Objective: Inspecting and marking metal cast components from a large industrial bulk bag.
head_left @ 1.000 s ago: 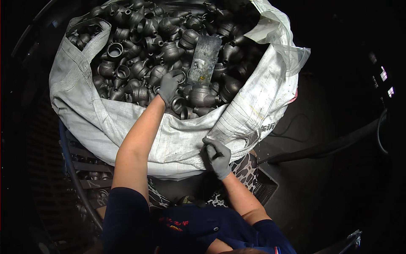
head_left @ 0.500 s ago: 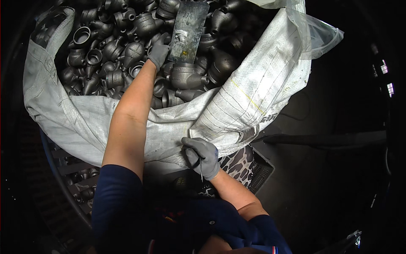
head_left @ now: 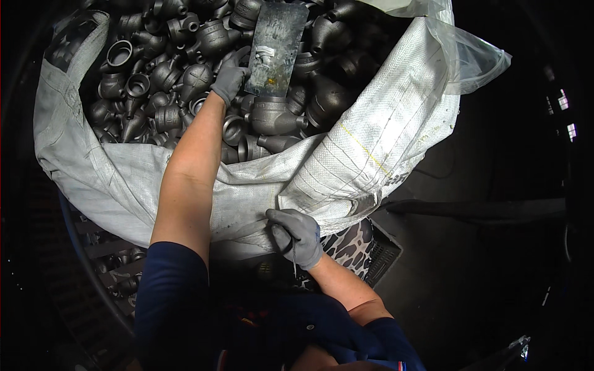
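Note:
My left hand [head_left: 229, 81], in a grey glove, reaches into a large white woven sack [head_left: 241, 216]. Its fingers are stretched out over dark metal pipe castings [head_left: 198, 79], close to the left edge of a grey flat plate [head_left: 281, 34]. The plate lies on the castings, with a small pale shape and a yellow spot on its face. Just below the plate sits a rounded casting [head_left: 272, 116]. Near the sack's front side my right hand [head_left: 297, 238], also gloved, is closed with fingers curled. A thin pale line shows below its fingers; what it holds is unclear.
Clear plastic film [head_left: 473, 62] hangs over the sack's right rim. On the lower left, a slatted rack [head_left: 114, 247] has more metal parts by it. A dark crate [head_left: 383, 253] stands beside my patterned trouser leg [head_left: 349, 247]. A dark bar [head_left: 476, 207] extends at the right.
The sack's front rim and right fold sit slightly lower in view. My right hand has shifted slightly down; my left hand stays beside the plate, its fingers moved a little.

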`<state>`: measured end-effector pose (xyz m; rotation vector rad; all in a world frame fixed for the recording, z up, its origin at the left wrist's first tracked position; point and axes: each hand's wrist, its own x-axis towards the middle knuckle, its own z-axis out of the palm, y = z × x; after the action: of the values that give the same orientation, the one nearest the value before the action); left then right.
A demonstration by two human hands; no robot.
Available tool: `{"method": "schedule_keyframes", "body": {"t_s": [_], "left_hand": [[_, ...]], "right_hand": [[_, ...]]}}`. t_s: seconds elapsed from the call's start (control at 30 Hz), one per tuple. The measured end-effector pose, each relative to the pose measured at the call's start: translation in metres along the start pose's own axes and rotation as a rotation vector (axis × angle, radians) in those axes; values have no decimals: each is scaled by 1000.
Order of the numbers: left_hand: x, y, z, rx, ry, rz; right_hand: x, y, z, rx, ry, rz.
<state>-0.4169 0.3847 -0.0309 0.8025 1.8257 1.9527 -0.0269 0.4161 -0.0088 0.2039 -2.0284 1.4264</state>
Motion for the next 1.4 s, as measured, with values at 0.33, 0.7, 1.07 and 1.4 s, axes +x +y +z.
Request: {"method": "schedule_keyframes", "body": {"t_s": [0.33,0.7,1.07,1.4], "left_hand": [[-34,2,-33,61,-65,-383],[6,114,-6,-148,72,-65],[118,109,27,-365,193,-68],[121,94,7,-614,477,58]], "right_hand": [[1,-6,-1,-24,-3,-22],[0,-8,-1,42,58,-14],[-4,0,2,58,50,-18],[-6,3,1,55,1,-36]]}}
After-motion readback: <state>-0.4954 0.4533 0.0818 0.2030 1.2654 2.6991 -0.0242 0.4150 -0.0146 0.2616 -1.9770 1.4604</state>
